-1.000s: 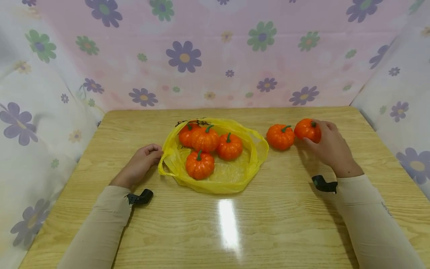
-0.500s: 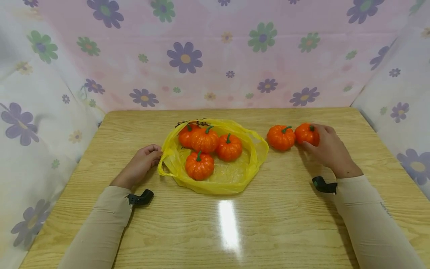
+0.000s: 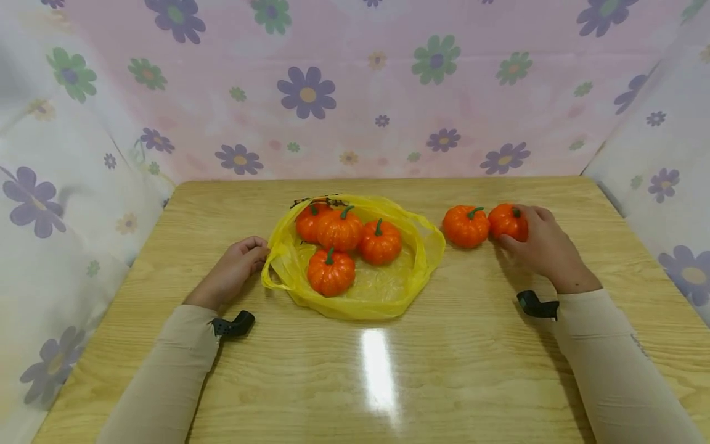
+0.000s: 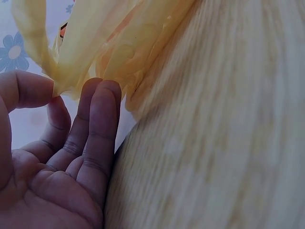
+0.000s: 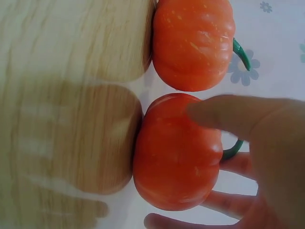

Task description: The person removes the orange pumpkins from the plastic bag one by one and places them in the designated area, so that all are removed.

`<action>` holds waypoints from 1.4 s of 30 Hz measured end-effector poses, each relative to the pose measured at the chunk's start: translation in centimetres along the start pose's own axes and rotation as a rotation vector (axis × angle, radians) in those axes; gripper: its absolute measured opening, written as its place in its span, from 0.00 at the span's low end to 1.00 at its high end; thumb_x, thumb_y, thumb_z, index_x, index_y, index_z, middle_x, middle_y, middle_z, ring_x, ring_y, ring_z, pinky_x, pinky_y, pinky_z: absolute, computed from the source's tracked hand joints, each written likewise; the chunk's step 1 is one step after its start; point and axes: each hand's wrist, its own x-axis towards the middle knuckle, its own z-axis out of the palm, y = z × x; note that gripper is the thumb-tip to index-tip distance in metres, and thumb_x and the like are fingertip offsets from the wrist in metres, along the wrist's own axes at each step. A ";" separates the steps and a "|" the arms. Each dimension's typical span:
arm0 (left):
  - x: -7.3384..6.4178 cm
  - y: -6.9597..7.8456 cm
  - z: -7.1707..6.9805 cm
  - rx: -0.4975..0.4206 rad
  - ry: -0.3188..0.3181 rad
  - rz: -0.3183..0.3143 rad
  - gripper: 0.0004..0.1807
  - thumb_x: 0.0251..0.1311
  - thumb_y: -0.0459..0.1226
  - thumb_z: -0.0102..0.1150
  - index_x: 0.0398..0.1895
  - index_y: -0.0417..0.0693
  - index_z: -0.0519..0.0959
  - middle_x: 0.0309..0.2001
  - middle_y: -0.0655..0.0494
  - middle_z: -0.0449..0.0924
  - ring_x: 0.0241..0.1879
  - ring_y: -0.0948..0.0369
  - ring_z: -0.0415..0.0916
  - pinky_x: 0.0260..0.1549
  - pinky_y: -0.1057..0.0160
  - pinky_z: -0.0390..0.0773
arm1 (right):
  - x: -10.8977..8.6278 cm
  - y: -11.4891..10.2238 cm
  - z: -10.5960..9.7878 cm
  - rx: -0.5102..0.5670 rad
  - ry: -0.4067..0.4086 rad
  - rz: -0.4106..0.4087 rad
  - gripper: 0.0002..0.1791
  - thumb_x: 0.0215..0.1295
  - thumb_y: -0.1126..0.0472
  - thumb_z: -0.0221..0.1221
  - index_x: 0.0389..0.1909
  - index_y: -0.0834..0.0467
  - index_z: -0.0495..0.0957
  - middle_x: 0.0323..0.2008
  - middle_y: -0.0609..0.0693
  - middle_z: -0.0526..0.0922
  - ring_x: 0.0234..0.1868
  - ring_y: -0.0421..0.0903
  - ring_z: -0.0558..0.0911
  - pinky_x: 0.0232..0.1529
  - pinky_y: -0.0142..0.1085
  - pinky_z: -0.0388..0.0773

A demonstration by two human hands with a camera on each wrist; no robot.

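Note:
A yellow plastic bag (image 3: 366, 308) lies spread open, with several small orange pumpkins (image 3: 331, 272) inside. My left hand (image 3: 237, 271) is at its left side; in the left wrist view the thumb and a finger pinch a gathered bit of the bag (image 4: 119, 52). On the right, my right hand (image 3: 546, 246) holds a pumpkin (image 3: 507, 222) with a green stem. The right wrist view has the thumb lying on this pumpkin (image 5: 176, 157) and the other fingers behind it, partly hidden. Close beside it stands another pumpkin (image 3: 465, 227), between the held one and the bag.
The wooden table (image 3: 310, 382) has a bright light reflection near its front. Flowered cloth (image 3: 360, 80) hangs behind the table and at both sides. A black wrist camera (image 3: 537, 305) sits at the right cuff, another wrist camera (image 3: 234, 324) at the left.
The right hand's pumpkin has come down onto the table beside the other loose pumpkin, and has stayed there since half a second ago. The left hand keeps its place at the bag.

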 end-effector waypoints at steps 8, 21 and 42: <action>-0.1 0.0 0.1 -0.006 -0.003 0.005 0.13 0.77 0.40 0.42 0.48 0.38 0.70 0.46 0.54 0.71 0.47 0.63 0.72 0.47 0.71 0.76 | -0.6 -0.6 0.1 0.017 0.114 0.009 0.42 0.73 0.39 0.47 0.76 0.63 0.53 0.77 0.71 0.35 0.66 0.83 0.55 0.54 0.77 0.61; 0.0 0.2 0.0 -0.021 -0.005 0.021 0.13 0.77 0.40 0.42 0.47 0.38 0.70 0.46 0.55 0.72 0.46 0.64 0.73 0.47 0.72 0.76 | -2.0 -6.3 1.5 0.202 0.478 -0.285 0.23 0.70 0.59 0.59 0.62 0.64 0.73 0.73 0.63 0.60 0.74 0.67 0.55 0.66 0.70 0.59; -0.1 0.2 0.0 -0.027 -0.003 0.030 0.13 0.77 0.40 0.41 0.47 0.39 0.70 0.48 0.53 0.71 0.47 0.64 0.73 0.47 0.72 0.76 | -2.9 -13.8 4.1 0.184 0.426 -0.469 0.24 0.69 0.58 0.60 0.64 0.60 0.73 0.72 0.61 0.63 0.71 0.64 0.62 0.58 0.62 0.73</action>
